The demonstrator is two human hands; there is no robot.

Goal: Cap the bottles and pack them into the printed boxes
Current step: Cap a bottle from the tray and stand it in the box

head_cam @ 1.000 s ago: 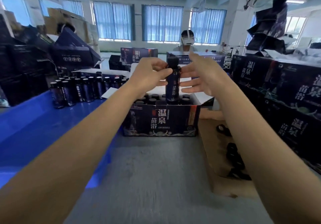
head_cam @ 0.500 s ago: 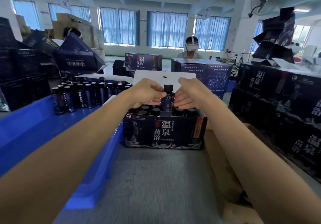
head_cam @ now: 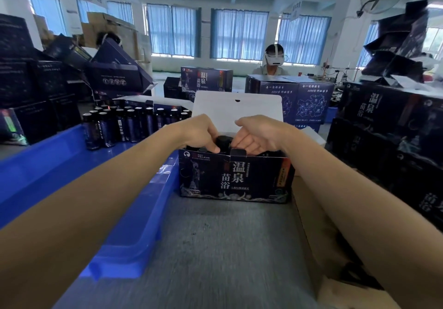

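Centre of frame: left hand (head_cam: 199, 133) and right hand (head_cam: 260, 136) both curl round one black-capped bottle (head_cam: 223, 141), sunk in the open box (head_cam: 235, 179) so only its top shows. Two hands probably to steer it straight into its slot. Lid (head_cam: 237, 109) stands up behind, out of the way.

bottle (head_cam: 223, 141) — sunk into printed box (head_cam: 235, 177), only cap showing | left hand (head_cam: 199, 132), right hand (head_cam: 257, 132) — down at rim
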